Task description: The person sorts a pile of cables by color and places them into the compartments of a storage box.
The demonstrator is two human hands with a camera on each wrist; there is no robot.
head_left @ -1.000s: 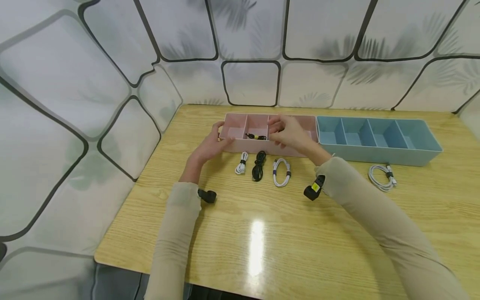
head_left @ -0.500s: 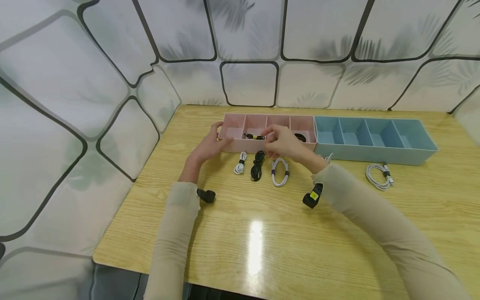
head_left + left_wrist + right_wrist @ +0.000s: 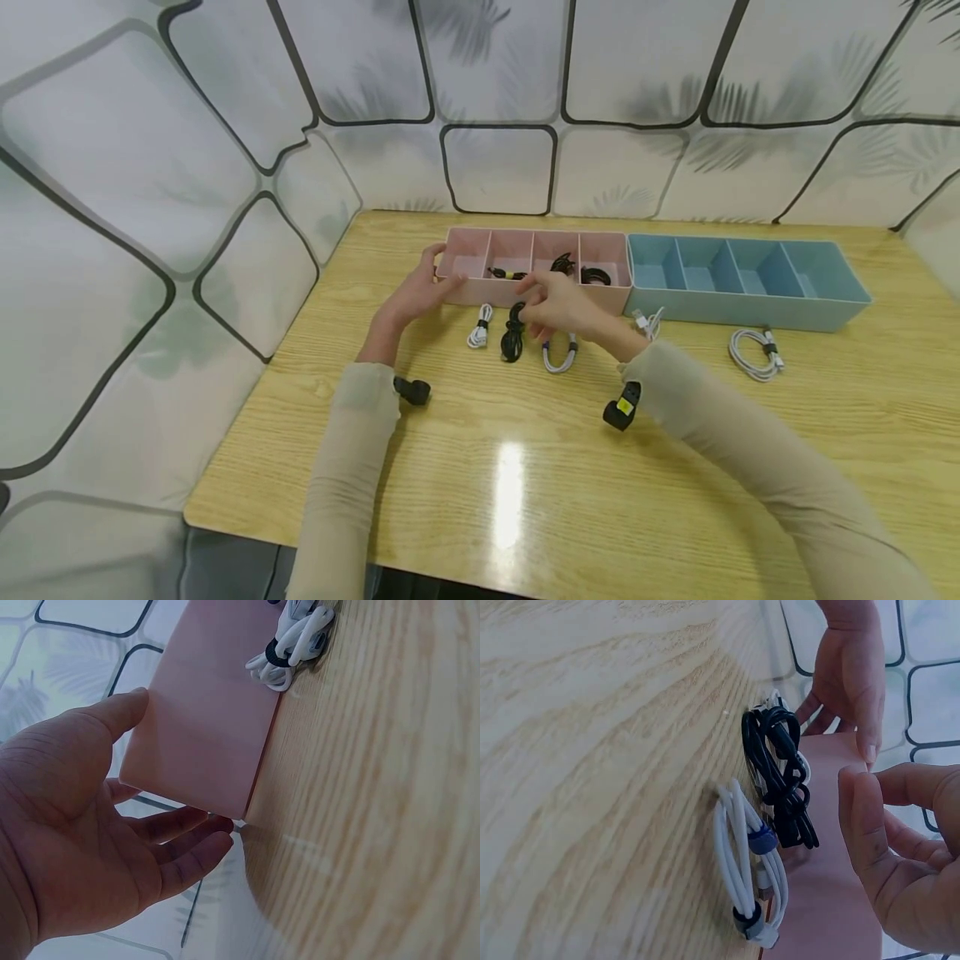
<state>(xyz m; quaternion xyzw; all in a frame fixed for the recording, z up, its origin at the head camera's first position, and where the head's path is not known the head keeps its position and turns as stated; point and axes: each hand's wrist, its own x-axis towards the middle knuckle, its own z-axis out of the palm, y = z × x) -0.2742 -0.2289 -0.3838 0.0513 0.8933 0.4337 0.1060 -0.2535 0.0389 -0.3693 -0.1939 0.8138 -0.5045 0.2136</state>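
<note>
My left hand (image 3: 415, 292) holds the left end of the pink divided box (image 3: 206, 705), thumb at the front and fingers round the end. In front of that box hovers my right hand (image 3: 558, 307), its fingers loosely bent with nothing between them. Below its fingertips lie a bundled black cable (image 3: 780, 780) and a white looped cable (image 3: 739, 859) with dark straps, the loop partly covered in the head view. A small white cable (image 3: 480, 326) lies further left. Inside the box are a black cable with a yellow part (image 3: 507, 273) and two more black cables (image 3: 562, 263).
A blue divided box (image 3: 750, 308) adjoins the pink one on the right. A white cable (image 3: 648, 323) lies near my right wrist, and a coiled white cable (image 3: 756, 355) further right. The wooden table (image 3: 450, 475) meets a patterned wall behind.
My right hand has moved from above the pink box down and toward me, to the cables in front. A black cable now shows in the third compartment. My left hand stays put.
</note>
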